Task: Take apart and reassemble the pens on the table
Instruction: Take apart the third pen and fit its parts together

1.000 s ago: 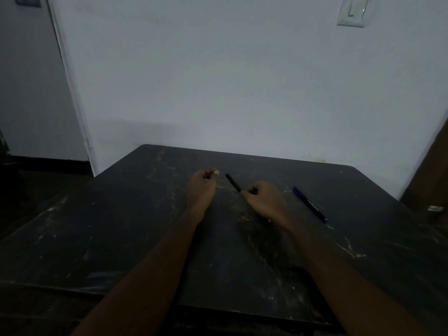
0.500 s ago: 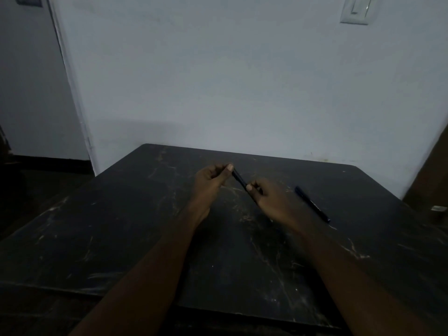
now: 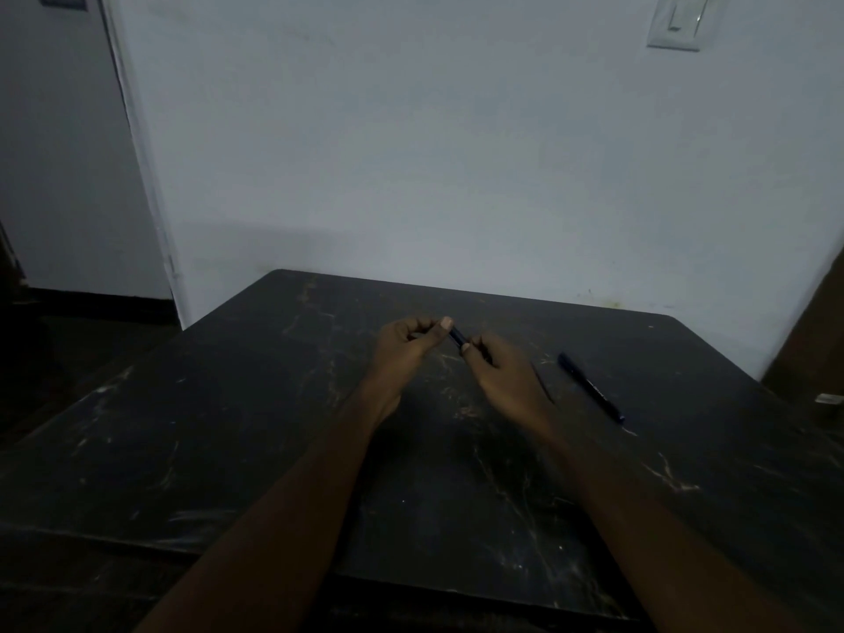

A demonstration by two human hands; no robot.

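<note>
A dark pen [image 3: 457, 336] is held above the middle of the black table [image 3: 228, 427], and only a short stretch of it shows between my two hands. My left hand [image 3: 406, 347] pinches its far end with thumb and fingertips. My right hand [image 3: 504, 374] grips the near part, and a thin dark piece [image 3: 543, 386] sticks out behind that hand. A second, dark blue pen [image 3: 591, 386] lies flat on the table to the right of my right hand, apart from it.
The table's far edge runs along a white wall [image 3: 456, 175]. A light switch [image 3: 675, 21] is high on the wall at right. A brown piece of furniture [image 3: 817, 349] stands at the table's right side. The room is dim.
My left hand has come in from the left and closed on the far end of the pen that my right hand holds. The blue pen has not moved.
</note>
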